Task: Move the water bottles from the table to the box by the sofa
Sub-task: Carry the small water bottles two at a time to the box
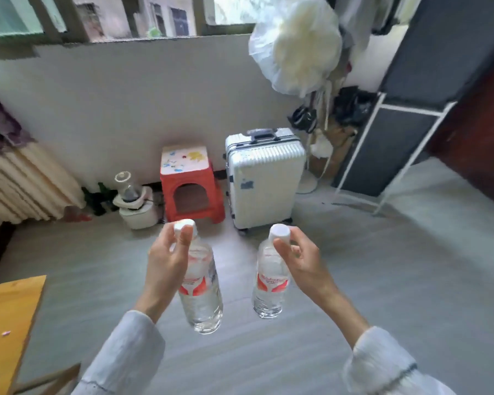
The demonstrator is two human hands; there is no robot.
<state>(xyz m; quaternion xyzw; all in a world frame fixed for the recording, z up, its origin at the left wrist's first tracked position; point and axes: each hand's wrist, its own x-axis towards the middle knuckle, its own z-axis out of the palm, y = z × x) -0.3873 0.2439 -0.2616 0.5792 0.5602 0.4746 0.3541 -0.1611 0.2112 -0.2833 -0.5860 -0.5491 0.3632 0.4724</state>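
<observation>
Bottles hang in mid-air, one in each hand, over the grey floor (382,280). The left hand (163,269) pinches the left bottle (201,297) just under its white cap, thumb in front and fingers behind; the right hand (303,263) pinches the right bottle (270,283) at the neck the same way. Both bottles look full and dangle close to upright, apart from each other and touching nothing else.

A corner of the wooden table (9,317) shows at lower left, so the bottles are already clear of it. Neither the box nor the sofa is in view — ahead are only a red stool (191,183) and a silver suitcase (265,178) against the wall.

The step in hand looks like the carry. A neck pinch on a full bottle is a weak hold, so it would pay to walk steadily and keep the bottles from swinging into each other — or slide the fingers down around the body for a firmer grip. Lowering each bottle into the box base first, one at a time, should keep them from tipping.
</observation>
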